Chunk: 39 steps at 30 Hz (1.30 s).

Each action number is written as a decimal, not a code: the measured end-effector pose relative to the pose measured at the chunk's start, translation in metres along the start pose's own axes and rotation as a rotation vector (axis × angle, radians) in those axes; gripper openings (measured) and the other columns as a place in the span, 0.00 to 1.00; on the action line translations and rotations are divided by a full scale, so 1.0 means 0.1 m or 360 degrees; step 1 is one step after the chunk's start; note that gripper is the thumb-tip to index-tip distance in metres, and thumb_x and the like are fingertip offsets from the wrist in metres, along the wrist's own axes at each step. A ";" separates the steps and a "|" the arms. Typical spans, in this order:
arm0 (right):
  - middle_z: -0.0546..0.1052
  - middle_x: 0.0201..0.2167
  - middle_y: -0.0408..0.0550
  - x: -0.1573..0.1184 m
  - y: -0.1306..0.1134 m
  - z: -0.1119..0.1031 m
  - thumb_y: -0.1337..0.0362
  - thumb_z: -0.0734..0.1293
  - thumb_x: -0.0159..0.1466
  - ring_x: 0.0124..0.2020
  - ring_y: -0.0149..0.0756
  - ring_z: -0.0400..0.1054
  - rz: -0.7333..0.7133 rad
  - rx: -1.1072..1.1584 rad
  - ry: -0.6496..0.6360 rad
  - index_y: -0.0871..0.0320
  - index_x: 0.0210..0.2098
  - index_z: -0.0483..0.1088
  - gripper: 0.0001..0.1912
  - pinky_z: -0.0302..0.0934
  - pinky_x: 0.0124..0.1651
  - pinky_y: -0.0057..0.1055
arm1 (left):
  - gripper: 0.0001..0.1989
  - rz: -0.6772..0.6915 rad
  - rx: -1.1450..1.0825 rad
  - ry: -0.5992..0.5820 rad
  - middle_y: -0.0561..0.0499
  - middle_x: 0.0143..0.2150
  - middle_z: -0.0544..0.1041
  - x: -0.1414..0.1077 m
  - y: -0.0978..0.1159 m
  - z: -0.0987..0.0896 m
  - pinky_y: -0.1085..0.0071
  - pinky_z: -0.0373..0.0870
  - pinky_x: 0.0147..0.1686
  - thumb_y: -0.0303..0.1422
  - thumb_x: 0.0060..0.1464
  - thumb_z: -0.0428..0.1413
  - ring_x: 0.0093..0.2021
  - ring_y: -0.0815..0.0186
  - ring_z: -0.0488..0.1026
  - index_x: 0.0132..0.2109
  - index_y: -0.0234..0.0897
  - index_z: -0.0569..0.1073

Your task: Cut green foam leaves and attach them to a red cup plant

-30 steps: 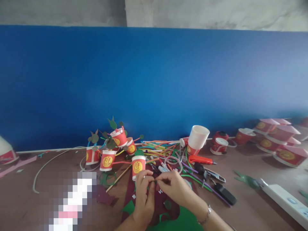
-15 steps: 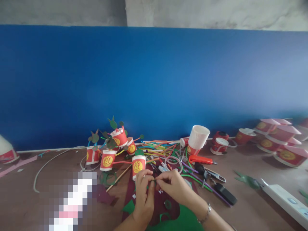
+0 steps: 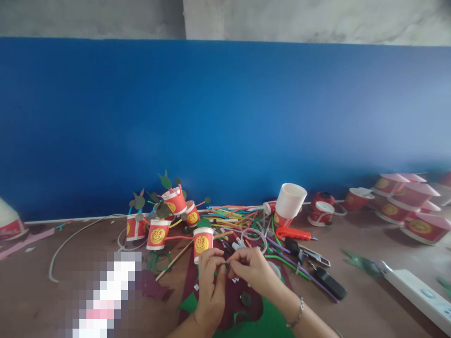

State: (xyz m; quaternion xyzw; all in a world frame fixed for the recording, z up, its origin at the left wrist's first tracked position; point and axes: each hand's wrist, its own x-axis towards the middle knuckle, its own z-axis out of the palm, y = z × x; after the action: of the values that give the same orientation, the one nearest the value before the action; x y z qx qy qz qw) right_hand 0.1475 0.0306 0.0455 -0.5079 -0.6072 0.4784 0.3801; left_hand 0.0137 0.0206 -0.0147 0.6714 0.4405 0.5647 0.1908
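My left hand (image 3: pixel 212 288) and my right hand (image 3: pixel 254 271) meet at the fingertips, both pinched over a small dark green piece (image 3: pixel 226 265). It looks like cut paper, but the fingers cover most of it. Just beyond them stands a red paper cup (image 3: pixel 203 243) with a yellow emblem, a green disc (image 3: pixel 203 223) at its rim and straws at its sides. Beneath the hands lie a dark maroon sheet (image 3: pixel 252 303) and green sheet scraps (image 3: pixel 271 319).
Decorated cups (image 3: pixel 157 234) cluster at the left. Behind the hands are many coloured straws (image 3: pixel 225 216). To the right are a stack of white cups (image 3: pixel 291 202), an orange cutter (image 3: pixel 294 234), keys with a black fob (image 3: pixel 329 283) and a white power strip (image 3: pixel 419 291).
Both hands stay nearly in place, with the same pinch on the small green piece. My right wrist has shifted slightly left and down.
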 end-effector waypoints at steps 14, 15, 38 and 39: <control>0.75 0.25 0.44 0.01 0.02 -0.06 0.66 0.66 0.52 0.26 0.29 0.66 0.0028 -0.0034 -0.0109 0.61 0.35 0.74 0.11 0.59 0.28 0.23 | 0.08 -0.0050 -0.0109 0.0026 0.45 0.43 0.68 0.00 -0.01 0.00 0.61 0.65 0.45 0.32 0.59 0.46 0.46 0.60 0.66 0.35 0.39 0.69; 0.74 0.24 0.43 0.01 0.02 -0.06 0.66 0.66 0.52 0.25 0.28 0.66 0.0031 -0.0060 -0.0113 0.61 0.33 0.74 0.09 0.58 0.27 0.23 | 0.08 -0.0051 -0.0115 0.0035 0.45 0.43 0.68 0.00 -0.01 0.00 0.61 0.65 0.45 0.32 0.59 0.46 0.46 0.60 0.66 0.35 0.39 0.69; 0.76 0.26 0.45 -0.05 -0.11 -0.04 0.66 0.63 0.55 0.26 0.31 0.67 -0.0212 -0.0459 0.0148 0.59 0.31 0.74 0.08 0.59 0.28 0.25 | 0.06 0.0027 0.0114 0.0073 0.46 0.41 0.68 0.03 0.01 -0.01 0.62 0.66 0.44 0.29 0.56 0.49 0.45 0.60 0.66 0.32 0.38 0.69; 0.76 0.26 0.45 -0.05 -0.11 -0.04 0.66 0.63 0.55 0.26 0.31 0.67 -0.0217 -0.0468 0.0162 0.59 0.32 0.74 0.08 0.59 0.28 0.25 | 0.06 0.0038 0.0128 0.0080 0.46 0.41 0.68 0.03 0.01 -0.01 0.62 0.66 0.44 0.29 0.56 0.49 0.45 0.60 0.65 0.32 0.38 0.69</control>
State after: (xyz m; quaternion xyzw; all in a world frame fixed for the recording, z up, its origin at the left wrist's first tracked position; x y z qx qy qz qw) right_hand 0.1496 0.0262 0.0570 -0.5393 -0.6836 0.3311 0.3636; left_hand 0.0131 0.0221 -0.0115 0.6694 0.4594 0.5654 0.1457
